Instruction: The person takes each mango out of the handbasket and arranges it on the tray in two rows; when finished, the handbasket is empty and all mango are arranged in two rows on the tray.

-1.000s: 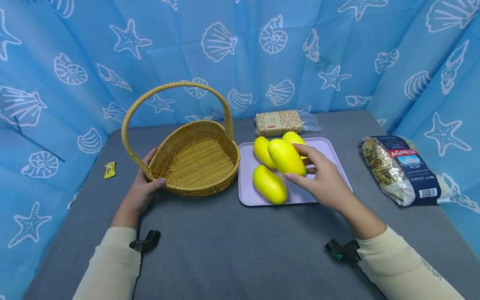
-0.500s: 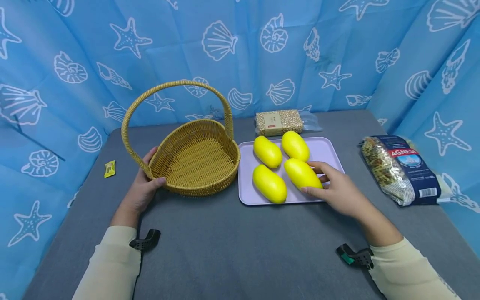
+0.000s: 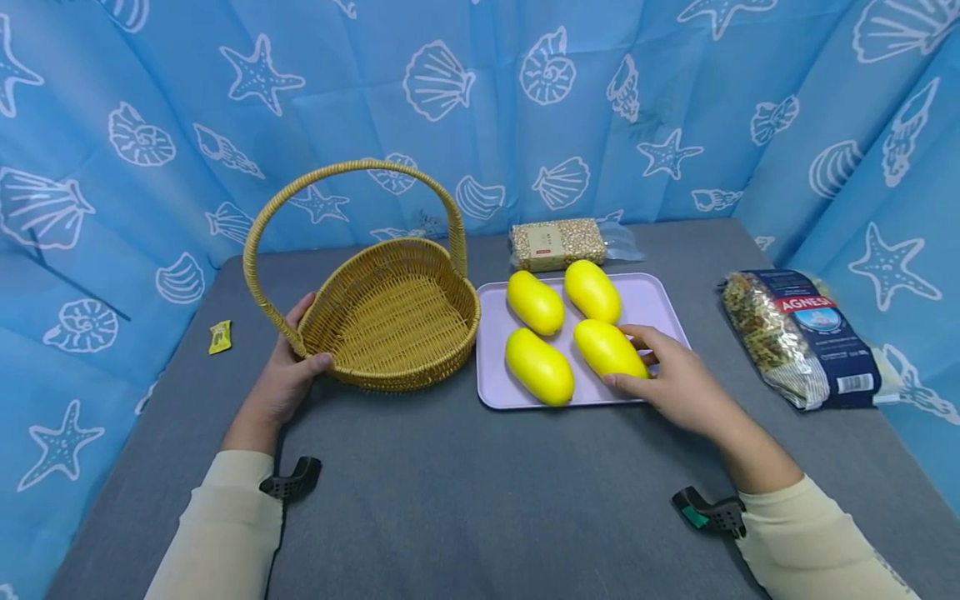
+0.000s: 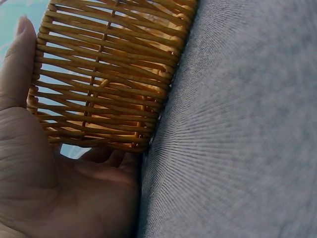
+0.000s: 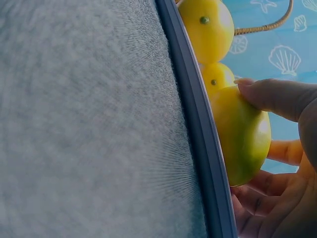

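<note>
My left hand (image 3: 288,371) grips the left side of a wicker basket (image 3: 390,379), thumb over its rim; the left wrist view shows the woven wall (image 4: 106,74) between thumb and fingers. Nothing lies inside the basket, and its tall handle arches above. On the lilac tray (image 3: 495,392) to its right, my right hand (image 3: 678,379) holds a yellow mango (image 3: 606,348) at its near right end. In the right wrist view the thumb lies on top of this mango (image 5: 242,134), with fingers around its far side. Three more mangoes, one of them the near left mango (image 3: 538,367), rest on the tray.
Behind the tray lies a vacuum pack of pale grains or beans (image 3: 558,244). A bag of pasta (image 3: 802,342) is at the right edge of the grey table (image 3: 480,500), a small yellow packet (image 3: 220,337) at the left. A blue shell-patterned curtain (image 3: 480,125) surrounds the table.
My right hand has lowered the mango from above the others onto the tray's near right part, then hardly moved. The left hand and basket have stayed in place.
</note>
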The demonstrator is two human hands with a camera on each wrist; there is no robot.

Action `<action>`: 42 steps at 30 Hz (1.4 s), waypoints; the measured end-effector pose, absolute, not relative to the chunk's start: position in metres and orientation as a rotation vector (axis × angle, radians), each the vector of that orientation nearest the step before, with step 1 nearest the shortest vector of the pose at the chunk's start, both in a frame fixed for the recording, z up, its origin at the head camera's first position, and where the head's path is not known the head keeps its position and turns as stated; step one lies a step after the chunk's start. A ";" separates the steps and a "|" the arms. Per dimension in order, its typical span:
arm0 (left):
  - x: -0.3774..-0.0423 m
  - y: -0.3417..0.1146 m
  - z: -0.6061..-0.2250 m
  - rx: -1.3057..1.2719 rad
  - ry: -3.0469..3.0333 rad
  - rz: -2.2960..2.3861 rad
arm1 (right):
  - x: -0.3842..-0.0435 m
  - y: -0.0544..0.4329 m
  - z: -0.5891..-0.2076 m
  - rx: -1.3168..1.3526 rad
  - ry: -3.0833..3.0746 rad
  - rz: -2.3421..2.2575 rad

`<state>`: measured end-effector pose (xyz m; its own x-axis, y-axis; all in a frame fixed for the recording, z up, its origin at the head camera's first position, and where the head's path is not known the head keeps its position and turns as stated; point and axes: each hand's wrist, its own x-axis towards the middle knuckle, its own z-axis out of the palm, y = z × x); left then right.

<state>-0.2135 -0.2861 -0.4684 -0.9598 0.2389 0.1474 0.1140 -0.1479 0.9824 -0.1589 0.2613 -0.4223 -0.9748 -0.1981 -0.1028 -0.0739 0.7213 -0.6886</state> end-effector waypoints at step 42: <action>-0.214 -0.287 -0.471 0.478 1.962 2.293 | -0.156 0.260 -0.422 -0.247 2.745 -1.088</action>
